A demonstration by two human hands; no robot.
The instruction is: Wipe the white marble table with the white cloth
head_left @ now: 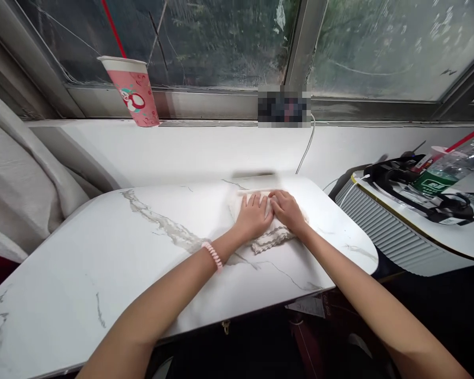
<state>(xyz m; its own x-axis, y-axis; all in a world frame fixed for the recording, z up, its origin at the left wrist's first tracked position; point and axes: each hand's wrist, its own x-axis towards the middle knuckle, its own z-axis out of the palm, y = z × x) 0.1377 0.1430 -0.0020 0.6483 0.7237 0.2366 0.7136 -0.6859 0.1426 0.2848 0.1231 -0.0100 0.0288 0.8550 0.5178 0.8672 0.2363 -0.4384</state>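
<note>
A small white cloth [272, 238] with a lacy edge lies folded on the white marble table [142, 252], toward its far right. My left hand [254, 216] rests flat on the cloth with fingers stretched out. My right hand [287, 209] lies beside it, also flat on the cloth, fingers extended and touching the left hand's. A pink coiled band [213, 255] circles my left wrist.
A pink paper cup [134, 90] with a red straw stands on the windowsill. A white cable [307, 145] hangs from the sill. To the right, a white ribbed appliance [383, 223] carries black straps, a plastic bottle [448, 169] and a cup. A grey curtain [19, 179] hangs at left.
</note>
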